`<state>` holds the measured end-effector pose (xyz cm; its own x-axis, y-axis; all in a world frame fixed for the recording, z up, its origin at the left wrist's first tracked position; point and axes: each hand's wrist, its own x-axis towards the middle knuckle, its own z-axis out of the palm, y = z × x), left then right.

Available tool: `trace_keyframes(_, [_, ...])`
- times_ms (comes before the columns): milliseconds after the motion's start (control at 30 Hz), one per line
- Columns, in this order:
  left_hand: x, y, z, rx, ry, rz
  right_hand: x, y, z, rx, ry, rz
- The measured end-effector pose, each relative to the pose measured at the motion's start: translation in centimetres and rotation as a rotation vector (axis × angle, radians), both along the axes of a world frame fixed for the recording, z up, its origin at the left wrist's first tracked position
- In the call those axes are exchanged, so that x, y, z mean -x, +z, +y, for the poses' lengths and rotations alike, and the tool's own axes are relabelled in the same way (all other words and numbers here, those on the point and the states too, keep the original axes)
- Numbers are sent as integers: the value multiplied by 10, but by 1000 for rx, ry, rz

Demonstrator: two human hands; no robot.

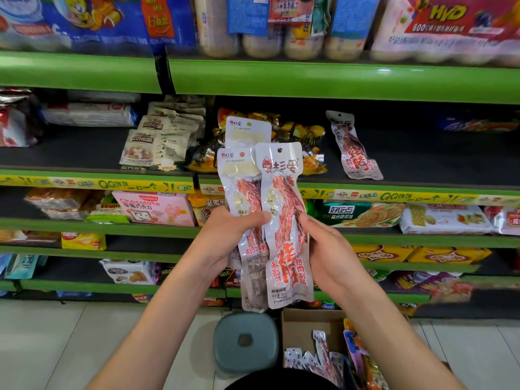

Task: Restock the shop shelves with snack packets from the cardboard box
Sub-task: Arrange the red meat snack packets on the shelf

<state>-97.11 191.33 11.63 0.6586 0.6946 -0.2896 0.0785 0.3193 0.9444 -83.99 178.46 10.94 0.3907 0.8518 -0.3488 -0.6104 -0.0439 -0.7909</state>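
I hold up a small fan of long white snack packets (287,220) with red meat pictures, in front of the green shelves. My left hand (228,235) grips the back packets, thumb across their front. My right hand (323,246) grips the front packet from the right side. One identical packet (354,147) lies on the dark shelf (422,161) at the upper right. Below me, the cardboard box (306,330) stands on the floor with more of these packets and other colourful packets inside.
A grey plastic stool (246,342) stands left of the box. Beige nut packets (160,142) and yellow wrapped snacks (306,136) fill the same shelf to the left. Lower shelves carry boxes and biscuit packs; large bags sit on top.
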Motion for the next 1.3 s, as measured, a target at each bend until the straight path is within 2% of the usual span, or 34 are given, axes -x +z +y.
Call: trace_keyframes(1300, [5, 9, 2, 89, 49, -89, 5, 6, 6, 4, 0, 5])
